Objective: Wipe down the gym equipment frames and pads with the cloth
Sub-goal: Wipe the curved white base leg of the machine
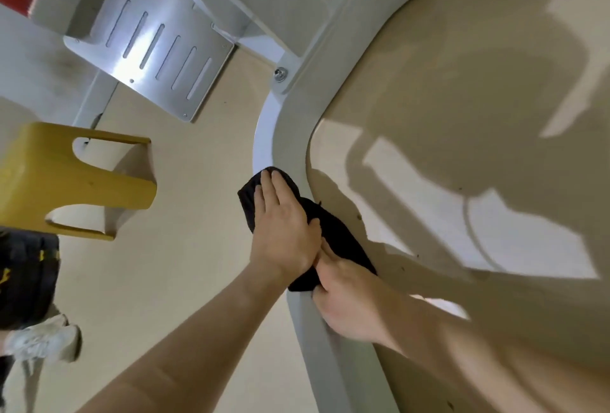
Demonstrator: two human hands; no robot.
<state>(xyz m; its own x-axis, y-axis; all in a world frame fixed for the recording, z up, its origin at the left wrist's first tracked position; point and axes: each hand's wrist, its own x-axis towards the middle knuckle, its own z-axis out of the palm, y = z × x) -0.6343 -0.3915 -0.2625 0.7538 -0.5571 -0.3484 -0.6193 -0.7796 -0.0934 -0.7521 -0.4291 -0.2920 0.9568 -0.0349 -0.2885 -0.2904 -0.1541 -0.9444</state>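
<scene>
Our right hand [346,300] grips the black cloth [333,231]; our left hand [284,224] presses it, fingers straight, onto the curved frame [287,135] mid-picture.

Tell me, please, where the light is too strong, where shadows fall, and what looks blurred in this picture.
Head view: glare whitens the slotted metal plate; sunlit patches and hard shadows cross the floor right of the grey frame; the shoe at lower left is smeared by blur; the left hand, the right hand and the black cloth look fairly sharp.

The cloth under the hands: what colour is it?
The cloth is plain black; the head view shows it best.
</scene>
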